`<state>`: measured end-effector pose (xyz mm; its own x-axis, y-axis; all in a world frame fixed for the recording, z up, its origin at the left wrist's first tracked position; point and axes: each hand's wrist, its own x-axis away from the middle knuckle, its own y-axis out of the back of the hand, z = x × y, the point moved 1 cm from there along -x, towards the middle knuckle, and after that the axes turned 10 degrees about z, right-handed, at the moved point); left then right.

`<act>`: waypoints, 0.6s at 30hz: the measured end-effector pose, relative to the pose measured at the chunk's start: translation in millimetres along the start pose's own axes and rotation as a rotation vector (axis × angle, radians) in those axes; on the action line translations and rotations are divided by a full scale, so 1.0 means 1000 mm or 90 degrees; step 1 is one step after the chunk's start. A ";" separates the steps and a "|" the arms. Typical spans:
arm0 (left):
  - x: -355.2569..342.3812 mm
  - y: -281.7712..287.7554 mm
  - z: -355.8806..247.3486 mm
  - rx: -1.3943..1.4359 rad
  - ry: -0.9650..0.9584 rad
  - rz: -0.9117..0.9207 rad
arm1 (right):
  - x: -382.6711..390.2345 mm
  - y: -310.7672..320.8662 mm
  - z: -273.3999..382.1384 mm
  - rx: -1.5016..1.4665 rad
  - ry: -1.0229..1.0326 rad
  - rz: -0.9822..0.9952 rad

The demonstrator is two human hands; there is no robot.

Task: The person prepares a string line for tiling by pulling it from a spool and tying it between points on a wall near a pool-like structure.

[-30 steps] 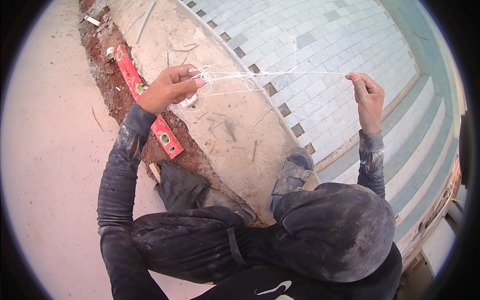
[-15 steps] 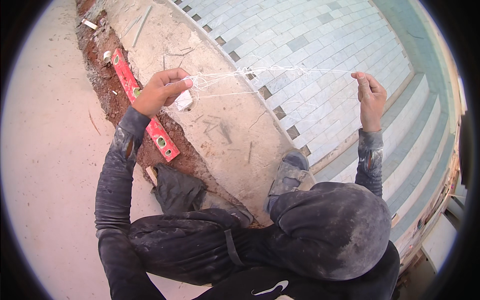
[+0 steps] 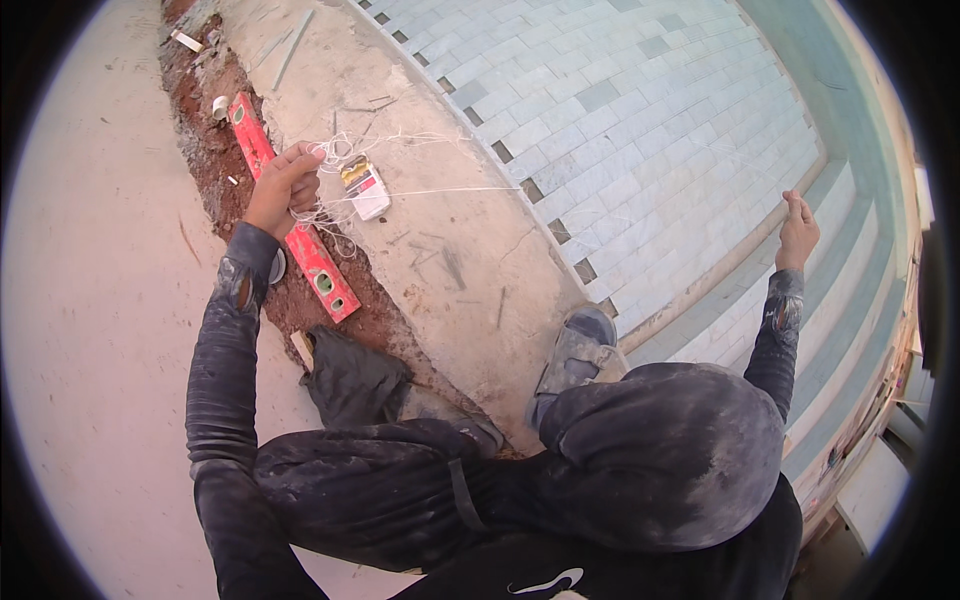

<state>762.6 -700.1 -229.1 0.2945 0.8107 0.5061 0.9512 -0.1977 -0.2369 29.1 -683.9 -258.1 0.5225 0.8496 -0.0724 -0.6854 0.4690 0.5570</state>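
My left hand (image 3: 285, 188) is closed, pinching a loose tangle of white string (image 3: 340, 150) between thumb and forefinger. Loops of it hang below the fingers, and one straight strand runs right across the concrete toward the tiles. Far to the right, over the pale steps, my right hand (image 3: 797, 235) is raised with thumb and fingers pinched; the strand at its fingertips is too fine to follow clearly. Just right of my left hand, a small white packet with yellow and red print (image 3: 368, 190) lies on the concrete. Below that hand, a red spirit level (image 3: 318, 272) rests along the dirt strip.
A strip of reddish soil (image 3: 365, 300) divides the smooth floor from rough concrete (image 3: 450, 220). Grey paving tiles (image 3: 620, 110) lie beyond, with steps (image 3: 840, 250) at right. A dark crumpled cloth or bag (image 3: 355, 380) sits by my foot. My sandalled foot (image 3: 580, 350) stands on the concrete.
My right hand has moved outward to the right and slightly down. My left hand has drawn back left and lower, uncovering the packet. The string bundle between the hands has slackened toward the left.
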 end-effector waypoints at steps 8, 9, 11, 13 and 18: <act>0.012 -0.001 -0.001 0.032 -0.018 0.003 | 0.033 0.016 0.013 -0.106 -0.109 0.111; 0.008 -0.004 -0.002 0.033 -0.020 0.005 | 0.040 0.009 0.024 -0.133 -0.106 0.142; -0.003 -0.013 -0.003 0.043 -0.029 0.021 | 0.052 -0.005 0.047 -0.173 -0.092 0.160; -0.003 -0.008 -0.006 0.062 -0.066 0.001 | 0.056 -0.013 0.075 -0.199 -0.053 0.208; 0.014 0.010 -0.020 0.149 -0.165 0.014 | 0.052 -0.010 0.146 -0.270 0.070 0.250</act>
<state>778.3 -702.4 -207.8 0.2526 0.9265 0.2790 0.8891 -0.1085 -0.4447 137.4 -680.2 -146.5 0.1481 0.9887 -0.0249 -0.9720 0.1501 0.1809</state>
